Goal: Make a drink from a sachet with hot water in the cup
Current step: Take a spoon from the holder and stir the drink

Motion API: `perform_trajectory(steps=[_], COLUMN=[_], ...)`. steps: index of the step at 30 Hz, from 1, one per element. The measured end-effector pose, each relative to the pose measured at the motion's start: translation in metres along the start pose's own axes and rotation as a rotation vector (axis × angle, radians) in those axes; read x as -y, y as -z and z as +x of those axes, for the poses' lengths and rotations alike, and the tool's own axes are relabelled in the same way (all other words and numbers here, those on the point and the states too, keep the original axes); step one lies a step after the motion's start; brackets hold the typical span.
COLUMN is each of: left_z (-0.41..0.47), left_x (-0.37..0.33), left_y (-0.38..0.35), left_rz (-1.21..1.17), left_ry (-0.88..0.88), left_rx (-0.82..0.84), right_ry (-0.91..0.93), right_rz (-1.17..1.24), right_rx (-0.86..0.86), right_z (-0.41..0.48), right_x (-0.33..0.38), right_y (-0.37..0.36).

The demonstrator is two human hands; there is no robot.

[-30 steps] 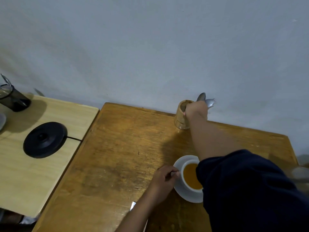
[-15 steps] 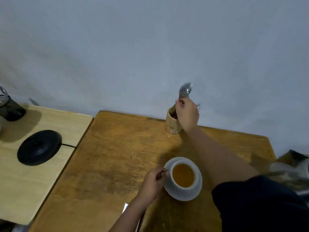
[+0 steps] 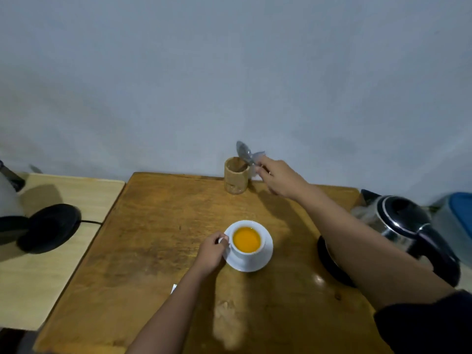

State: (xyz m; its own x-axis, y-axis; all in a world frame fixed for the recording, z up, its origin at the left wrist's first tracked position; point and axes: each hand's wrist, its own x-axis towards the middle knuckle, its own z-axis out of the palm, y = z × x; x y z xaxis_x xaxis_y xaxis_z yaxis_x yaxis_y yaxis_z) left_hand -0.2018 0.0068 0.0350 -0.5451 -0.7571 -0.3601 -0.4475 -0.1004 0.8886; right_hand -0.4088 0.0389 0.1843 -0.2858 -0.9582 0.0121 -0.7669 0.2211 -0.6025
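1. Cup [image 3: 246,245] of orange drink sits on a white saucer [image 3: 265,259] at lower centre of the frame, on the brown table [image 3: 153,251].
2. Left hand [image 3: 210,251] is just left of the cup, fingers [image 3: 222,238] pinching its handle.
3. Kettle [image 3: 403,226] stands at the right edge of the frame, partly behind the right forearm.
4. Right hand [image 3: 278,178] is at upper centre, fingers clenched round a spoon [image 3: 244,152], bowl up and blurred.
5. Wooden holder [image 3: 236,178] stands just left of that hand, by the wall [image 3: 229,72].
6. Black kettle base [image 3: 49,227] lies on the paler table [image 3: 51,277] at left.
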Motion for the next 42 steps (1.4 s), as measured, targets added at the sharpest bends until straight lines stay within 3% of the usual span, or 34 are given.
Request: perform_trajectory(steps=[9, 12, 19, 23, 29, 33, 42], left_z=[-0.001, 0.002, 0.004, 0.004, 0.003, 0.003, 0.003], left_x=[0.003, 0.002, 0.004, 0.006, 0.007, 0.008, 0.008], left_y=[-0.01, -0.009, -0.011, -0.01, -0.011, -0.011, -0.01], left_rz=[0.024, 0.038, 0.024, 0.023, 0.034, 0.032, 0.021], left_ry=[-0.004, 0.015, 0.007, -0.007, -0.026, -0.028, -0.034], left_rx=[-0.1, -0.103, -0.12, -0.115, -0.103, -0.094, -0.083], right_ry=[-0.265, -0.271, -0.312, -0.372, -0.55, -0.462, -0.203], right_rz=[-0.08, -0.264, -0.397, -0.207, 0.245, 0.272, 0.07], right_rx=[0.417, 0.493, 0.401, 0.39, -0.01, -0.139, -0.257], right_z=[-0.063, -0.066, -0.07, -0.071, -0.073, -0.076, -0.079], right_x=[-0.021, -0.017, -0.011, -0.015, -0.021, -0.02, -0.016], right_y=[-0.04, -0.044, -0.057, -0.061, -0.064, -0.063, -0.069])
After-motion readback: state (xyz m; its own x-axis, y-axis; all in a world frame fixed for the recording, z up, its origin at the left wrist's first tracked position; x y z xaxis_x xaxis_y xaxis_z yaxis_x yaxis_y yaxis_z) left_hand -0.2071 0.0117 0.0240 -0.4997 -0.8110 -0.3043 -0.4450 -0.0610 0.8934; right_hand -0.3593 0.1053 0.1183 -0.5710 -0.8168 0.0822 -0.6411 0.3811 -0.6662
